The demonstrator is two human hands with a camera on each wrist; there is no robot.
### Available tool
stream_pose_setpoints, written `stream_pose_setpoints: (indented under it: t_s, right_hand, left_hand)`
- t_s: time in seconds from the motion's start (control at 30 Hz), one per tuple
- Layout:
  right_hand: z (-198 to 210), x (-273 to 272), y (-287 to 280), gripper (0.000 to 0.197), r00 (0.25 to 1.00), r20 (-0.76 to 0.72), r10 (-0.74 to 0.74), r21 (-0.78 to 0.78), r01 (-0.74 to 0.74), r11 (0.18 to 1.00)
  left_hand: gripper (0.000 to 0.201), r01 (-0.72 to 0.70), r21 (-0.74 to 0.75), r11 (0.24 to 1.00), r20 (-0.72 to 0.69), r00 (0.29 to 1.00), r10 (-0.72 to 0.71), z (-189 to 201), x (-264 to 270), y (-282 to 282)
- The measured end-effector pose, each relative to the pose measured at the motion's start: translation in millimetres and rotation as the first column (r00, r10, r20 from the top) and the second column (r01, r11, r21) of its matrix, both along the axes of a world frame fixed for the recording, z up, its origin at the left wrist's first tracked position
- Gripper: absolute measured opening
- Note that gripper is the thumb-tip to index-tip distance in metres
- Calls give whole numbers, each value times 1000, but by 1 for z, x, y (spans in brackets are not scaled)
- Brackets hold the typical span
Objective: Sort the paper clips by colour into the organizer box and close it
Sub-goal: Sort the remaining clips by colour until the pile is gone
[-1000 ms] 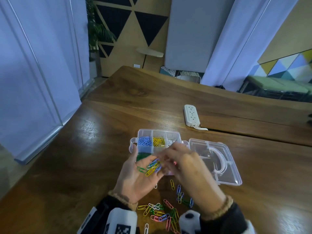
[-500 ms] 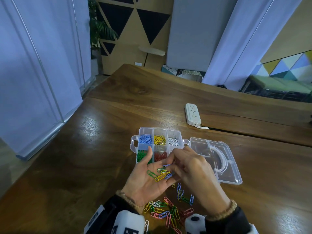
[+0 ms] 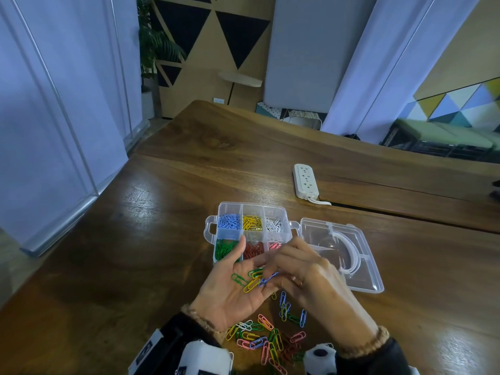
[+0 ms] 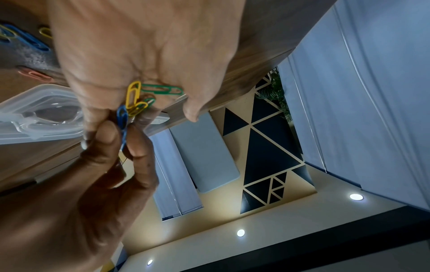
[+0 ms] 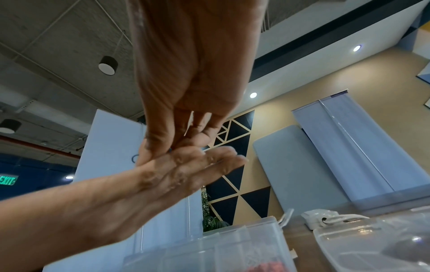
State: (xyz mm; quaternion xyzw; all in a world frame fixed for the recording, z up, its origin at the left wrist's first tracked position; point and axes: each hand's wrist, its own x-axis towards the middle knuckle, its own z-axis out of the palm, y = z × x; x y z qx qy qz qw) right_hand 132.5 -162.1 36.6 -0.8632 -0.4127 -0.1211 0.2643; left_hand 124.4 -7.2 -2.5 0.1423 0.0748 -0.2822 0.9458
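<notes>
left hand [image 3: 232, 290] flat open with clips on the palm, right hand [image 3: 305, 274] pinching a blue clip [image 3: 268, 279], box [image 3: 230, 234] at 12 o'clock

— What sits on the counter [image 3: 140, 239]?
— A brown wooden one. The clear organizer box [image 3: 250, 231] stands open, its lid [image 3: 343, 255] flat to the right.
— And nearer?
— A loose heap of coloured paper clips [image 3: 266, 339] by the near edge. Farther back lies a white power strip [image 3: 305, 180].
</notes>
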Motion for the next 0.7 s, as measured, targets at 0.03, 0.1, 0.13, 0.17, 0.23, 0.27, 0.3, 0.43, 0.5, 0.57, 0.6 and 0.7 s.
stream_pose_setpoints:
  t_s: [0.03,0.1,0.13,0.17,0.23,0.27,0.3,0.43,0.5,0.57,0.6,0.7]
  right_hand:
    - [-1,1,1,21,1000,13,3,-8,-3,1000]
    - [-2,2,2,18,1000,29,12,-30,-11,999]
    - [-2,3,3,14,999,39,17,-46,-15,999]
    - [-3,3,3,11,999,49,18,-63,-14,998]
    - [-2,3,5,8,999,35,3,-70,-1,998]
    - [-2,4,5,11,1000,-4,-12,-56,12,998]
    - [-1,4,6,16,998,-48,-27,-36,25,999]
    - [7,0,7,20,958,-269,-98,167,147,975]
    - [12,-2,5,20,915,-381,-132,262,243,934]
    - [14,0,4,18,886,-443,-136,338,306,890]
    - [14,1,4,16,873,-472,-121,371,321,871]
    - [11,3,5,14,825,-560,-69,422,357,833]
  left_hand:
    - [72,17,-25,1000,23,1000,-17,1,0,1]
    - [69,17,59,998,2,1000,-18,5,-1,0]
    - [68,16,89,996,-21,1000,-15,2,0,0]
    - [66,8,66,998,-13,1000,-8,2,-2,-1]
    - [63,-5,15,1000,6,1000,5,3,-3,-2]
    - [64,-12,5,1000,1,1000,12,1,-3,-1]
    - [65,6,-10,1000,1,1000,-6,2,-3,1]
    - [71,4,70,998,-16,1000,-3,0,-1,1]
    - [72,0,79,997,-12,1000,1,2,-1,-1]
    - [72,-6,91,996,-40,999,10,0,2,-1]
    - [71,-9,97,995,-50,999,14,1,1,-1]
    - [68,-27,76,997,-58,998,31,3,1,-1]
